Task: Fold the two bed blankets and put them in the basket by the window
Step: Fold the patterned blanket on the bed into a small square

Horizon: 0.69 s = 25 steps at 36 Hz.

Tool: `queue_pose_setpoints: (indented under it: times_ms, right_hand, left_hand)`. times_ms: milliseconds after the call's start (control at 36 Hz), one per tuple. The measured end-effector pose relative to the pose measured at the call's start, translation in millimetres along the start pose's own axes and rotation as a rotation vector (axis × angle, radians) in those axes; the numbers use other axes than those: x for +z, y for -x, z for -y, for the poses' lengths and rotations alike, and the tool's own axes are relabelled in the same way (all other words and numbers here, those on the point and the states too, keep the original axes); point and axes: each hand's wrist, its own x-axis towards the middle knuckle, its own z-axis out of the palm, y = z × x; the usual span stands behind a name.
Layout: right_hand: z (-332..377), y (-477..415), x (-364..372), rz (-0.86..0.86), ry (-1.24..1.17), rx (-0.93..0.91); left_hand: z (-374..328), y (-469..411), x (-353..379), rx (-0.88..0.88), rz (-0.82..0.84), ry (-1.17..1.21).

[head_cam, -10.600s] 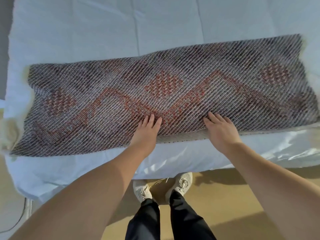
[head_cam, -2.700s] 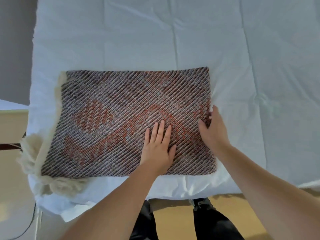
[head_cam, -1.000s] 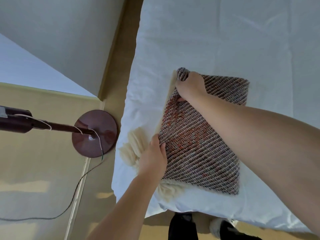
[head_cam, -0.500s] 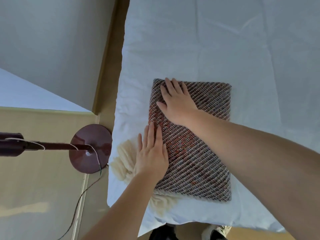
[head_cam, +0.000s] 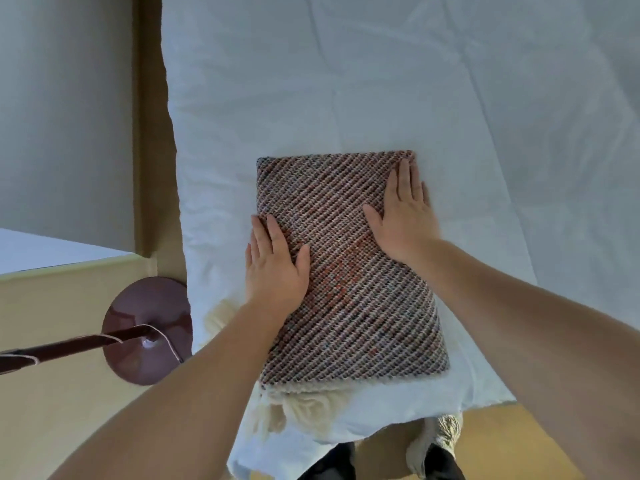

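A woven blanket [head_cam: 349, 306] with a dark, white and red diagonal pattern lies folded into a compact rectangle near the front corner of the white bed [head_cam: 415, 81]. Cream fringe [head_cam: 304, 408] sticks out from under its near edge. My left hand [head_cam: 275, 268] rests flat on the blanket's left edge, fingers straight. My right hand [head_cam: 405, 213] lies flat on the upper right part, fingers straight and reaching the far right corner. No second blanket and no basket are in view.
A dark red floor lamp base [head_cam: 147, 330] with its pole and a thin cord stands on the tan floor just left of the bed corner. A grey wall [head_cam: 65, 116] runs along the left. My legs and shoes show below the bed edge.
The blanket went from a long strip to a small folded rectangle. In the last half second my right hand slid from the top left to the top right, and my left hand moved up the left edge.
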Motion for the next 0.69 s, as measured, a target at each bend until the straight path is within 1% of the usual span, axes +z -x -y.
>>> queue_pose_setpoints:
  times_ms: [167,278,361,444,556,611,694]
  right_hand:
    - [8.1,82.0,41.0,0.016,-0.039,0.002]
    - [4.2,134.9,71.1,0.026,-0.065,0.0]
    - [-1.5,160.7,83.0,0.042,-0.1,0.02]
    - [-7.7,165.0,80.9,0.027,-0.261,0.055]
    - [-16.8,142.2,61.6,-0.03,-0.649,0.185]
    - [-21.5,125.3,50.4,-0.073,-0.729,0.233]
    - [-23.4,102.5,32.0,-0.043,-0.825,0.323]
  left_hand:
    - [1.9,9.8,-1.8,-0.017,0.005,0.033]
    - [6.5,17.2,1.5,-0.036,-0.027,0.055]
    - [7.6,23.0,4.8,-0.079,-0.051,0.122]
    - [8.7,22.2,5.5,-0.163,-0.063,0.239]
    - [7.5,17.0,-2.1,-0.25,-0.056,0.404]
    - [6.1,15.4,-7.2,-0.267,-0.036,0.438]
    - [9.3,11.6,-10.1,-0.311,0.002,0.507]
